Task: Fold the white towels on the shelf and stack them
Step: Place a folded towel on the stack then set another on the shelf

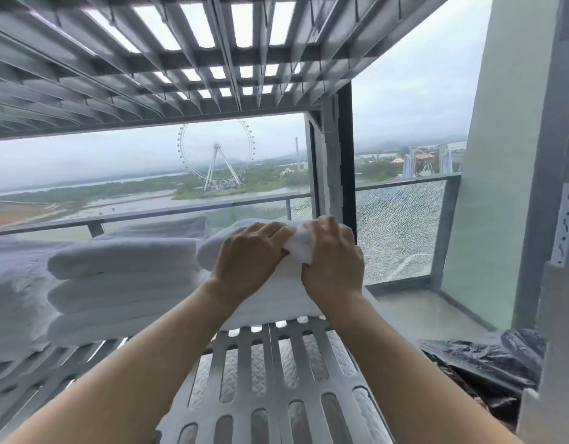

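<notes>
Both bare hands press on a white terry towel (264, 302) that lies on the grey slatted metal shelf (276, 373), toward its right rear part. The left hand (249, 254) lies palm down with fingers curled over a bunched white fold of the towel; the right hand (333, 257) sits just beside it, touching it, thumb and fingers closed around the same bunch of cloth. So each hand's grip is closed on the towel, with the pinched fold showing between them. The towel's lower layers spread flat under the wrists and reach the shelf's right edge.

To the left, touching the held towel, stands a stack of three folded white towels (123, 290), rounded folds facing the camera. More white cloth (10, 299) lies further left, blurred at the edge. Another slatted shelf (180, 59) hangs overhead. Behind is a balcony railing with a cracked glass panel (398, 232), and far off a white Ferris wheel (216, 155). A crumpled black plastic bag (478, 357) lies low on the right.
</notes>
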Motion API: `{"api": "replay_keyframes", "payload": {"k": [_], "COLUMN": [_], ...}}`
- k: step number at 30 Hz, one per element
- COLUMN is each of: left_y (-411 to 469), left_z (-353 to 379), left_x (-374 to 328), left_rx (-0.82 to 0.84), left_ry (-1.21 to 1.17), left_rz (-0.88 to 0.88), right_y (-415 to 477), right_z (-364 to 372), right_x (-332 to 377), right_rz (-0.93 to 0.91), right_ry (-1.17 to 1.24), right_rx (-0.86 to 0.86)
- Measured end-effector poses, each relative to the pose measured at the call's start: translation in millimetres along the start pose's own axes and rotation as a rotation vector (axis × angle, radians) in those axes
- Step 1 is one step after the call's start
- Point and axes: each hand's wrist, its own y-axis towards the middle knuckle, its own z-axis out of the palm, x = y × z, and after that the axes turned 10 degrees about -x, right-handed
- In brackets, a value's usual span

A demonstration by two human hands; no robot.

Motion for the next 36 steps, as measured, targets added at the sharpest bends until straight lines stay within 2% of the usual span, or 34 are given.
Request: {"api": "replay_keyframes", "payload": {"k": [3, 5, 7, 12, 15, 20, 26, 33, 36], "left_y": [-8.8, -14.5, -15.9, -14.5, -14.6, -16.1, -38.8, -77.7, -115.8], "left_z": [1.3, 5.0, 6.7, -3.4, -13.9, -47.6, -112.6, -181.0, -206.3], "left_x": [2.2, 7.3, 9.7, -2.5, -6.0, -5.9, 1.2, 16.5, 27.5], "left_rx": [0.194, 0.331, 0.362, 0.178, 0.071, -0.015, 0.021, 0.047, 0.121], "left_ry": [0.015, 0.085, 0.137, 0.126, 0.144, 0.207, 0.278, 0.295, 0.266], "left_rz": [-0.023, -0.088, -0.154, -0.11, -0.098, -0.12, -0.185, -0.168, -0.171], "right_y": [-5.0, -8.5, -10.2, -13.5, -10.5, -12.9, -32.2, -69.6, -102.8], "right_z": [-2.5, -3.8, -4.1, -0.9, -6.1, -19.6, -42.0, -53.1, -51.1], "right_x": [0.0, -0.9, 2.0, 13.1, 13.8, 31.6, 70.6, 125.5, 150.4], "right_rz": [0.063, 0.063, 0.015, -0.029, -0.022, -0.082, -0.25, -0.294, -0.327], "right_ry": [-0.06, -0.09, -0.137, -0.12, -0.049, 0.044, 0.091, 0.143, 0.11], "right_rx": [0.123, 0.142, 0.15, 0.181, 0.078, -0.065, -0.284, -0.172, -0.105]}}
